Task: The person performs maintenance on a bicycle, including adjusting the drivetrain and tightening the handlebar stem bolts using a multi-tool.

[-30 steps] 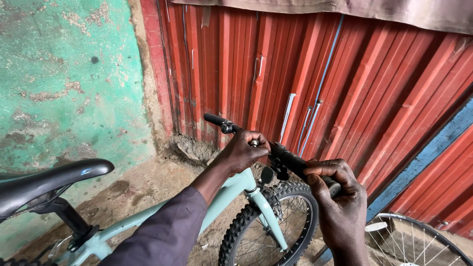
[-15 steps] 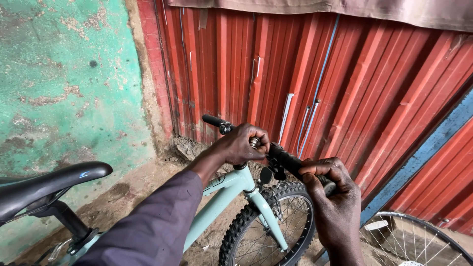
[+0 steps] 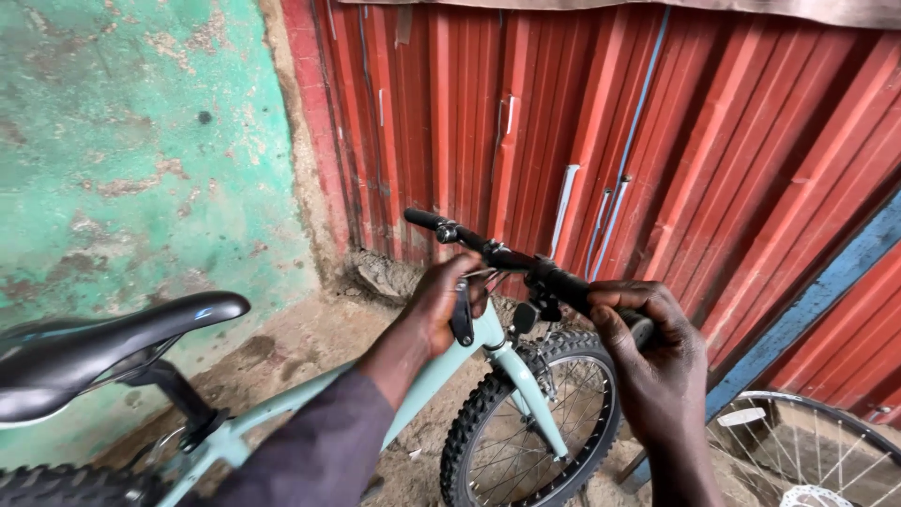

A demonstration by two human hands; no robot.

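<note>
The left hand (image 3: 441,305) clasps the stem under the black handlebar (image 3: 511,258); the right hand (image 3: 648,352) clenches its right grip. Probably best: brace the stem while twisting gently.

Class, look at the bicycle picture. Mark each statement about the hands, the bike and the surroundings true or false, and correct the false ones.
1. The right hand grips the handlebar's right end. True.
2. The left hand rests on the saddle. False: it is at the stem, below the handlebar.
3. The bicycle frame is red. False: it is pale green.
4. A corrugated red wall stands behind the bicycle. True.
5. A loose wheel lies at lower right. True.
</note>
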